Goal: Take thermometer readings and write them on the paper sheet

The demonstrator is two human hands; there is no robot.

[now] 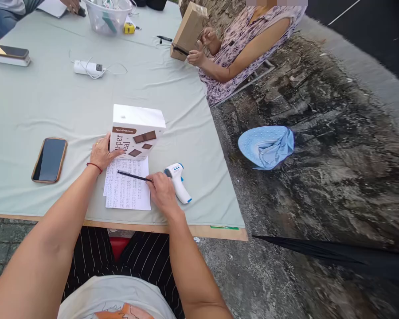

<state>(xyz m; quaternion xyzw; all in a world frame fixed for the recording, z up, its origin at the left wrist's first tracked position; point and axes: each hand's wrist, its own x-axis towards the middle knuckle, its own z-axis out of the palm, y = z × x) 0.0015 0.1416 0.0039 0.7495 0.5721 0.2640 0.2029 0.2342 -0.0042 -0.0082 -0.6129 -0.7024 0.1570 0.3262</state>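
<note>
A white NutriMotion box with brown printing stands on the table, its lower front edge over some printed sheets. My left hand holds the box at its lower left, thumb across the front and the other fingers partly hidden at the side. In my right hand is a black pen, pointing left above the sheets. Just right of that hand lies a white and blue infrared thermometer. A smartphone in a brown case lies to the left of my left hand.
The cloth-covered table ends near my lap. Farther back are a white device with a cable, a clear plastic tub and a yellow tape measure. Across the table, a person holds a cardboard box. A blue hat lies on the ground.
</note>
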